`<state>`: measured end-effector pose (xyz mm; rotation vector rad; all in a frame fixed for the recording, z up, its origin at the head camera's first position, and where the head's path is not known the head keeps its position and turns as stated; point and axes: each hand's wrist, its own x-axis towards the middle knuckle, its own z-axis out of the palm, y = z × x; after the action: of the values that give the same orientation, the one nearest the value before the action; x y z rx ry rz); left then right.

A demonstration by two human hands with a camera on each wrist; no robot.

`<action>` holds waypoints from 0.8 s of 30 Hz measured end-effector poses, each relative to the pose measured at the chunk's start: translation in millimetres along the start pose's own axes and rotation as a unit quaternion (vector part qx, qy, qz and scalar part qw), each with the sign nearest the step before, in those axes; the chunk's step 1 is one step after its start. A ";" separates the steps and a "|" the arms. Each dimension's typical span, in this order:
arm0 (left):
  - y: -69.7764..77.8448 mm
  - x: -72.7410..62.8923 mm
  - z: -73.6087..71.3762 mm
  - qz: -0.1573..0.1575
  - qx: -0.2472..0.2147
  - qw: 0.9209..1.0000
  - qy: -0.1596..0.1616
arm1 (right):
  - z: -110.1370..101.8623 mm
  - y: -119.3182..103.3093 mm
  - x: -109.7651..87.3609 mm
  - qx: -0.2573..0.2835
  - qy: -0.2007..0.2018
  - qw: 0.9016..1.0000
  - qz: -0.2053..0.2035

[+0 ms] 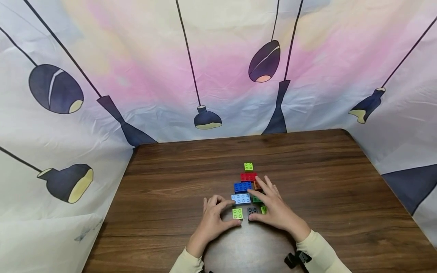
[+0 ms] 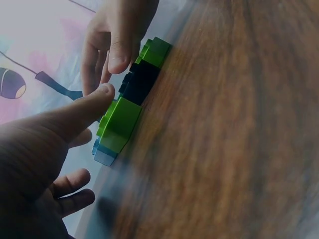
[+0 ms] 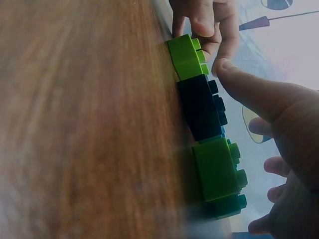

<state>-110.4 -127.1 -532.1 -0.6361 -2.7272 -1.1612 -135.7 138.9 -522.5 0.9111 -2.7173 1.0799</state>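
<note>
1. Closest in, over the table (image 1: 164,212), between its left and right edges: the left hand (image 1: 216,216) and right hand (image 1: 274,206), fingers loose and parted, clasping nothing.
2. Between them, the nearest row: lime brick (image 1: 237,213), dark brick (image 1: 252,213), green brick (image 1: 264,210), all studs up. Thumbs on the near side, fingers beyond: a handy stance, I'd judge, for squaring the row.
3. Next, light blue brick (image 1: 241,198) and dark green brick (image 1: 257,199); then blue brick (image 1: 242,187) and orange brick (image 1: 257,185).
4. Towards the far edge, red brick (image 1: 248,177), then a small yellow-green brick (image 1: 248,167). Those narrowing rows probably serve a pointed outline!
5. Now the views: the head camera gives every row, but the right hand partly covers the green brick; the right wrist bares its side. The left wrist shows the lime brick side-on, thumb just beside its studs; contact, can't tell.
</note>
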 end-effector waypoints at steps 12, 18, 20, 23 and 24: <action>-6.3 2.4 2.8 0.020 0.017 1.000 0.004 | 0.7 0.0 0.4 0.001 0.003 1.000 -0.004; -6.2 1.7 2.3 0.018 0.011 1.000 0.012 | 0.6 -1.0 0.5 -0.001 -0.006 1.000 -0.004; -6.4 0.9 2.2 0.018 0.010 1.000 0.018 | 0.2 -1.6 -0.1 -0.005 -0.013 1.000 0.002; -7.0 -0.3 2.3 0.021 0.003 0.999 0.033 | -0.8 -3.1 -2.4 -0.011 -0.023 1.000 0.014; -7.5 -0.6 2.7 0.026 0.000 0.999 0.041 | -1.0 -3.6 -3.2 -0.014 -0.026 0.999 0.017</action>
<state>-112.8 -130.1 -539.1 -0.6403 -2.6277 -1.1500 -131.2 139.1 -520.5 0.9039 -2.7936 1.0346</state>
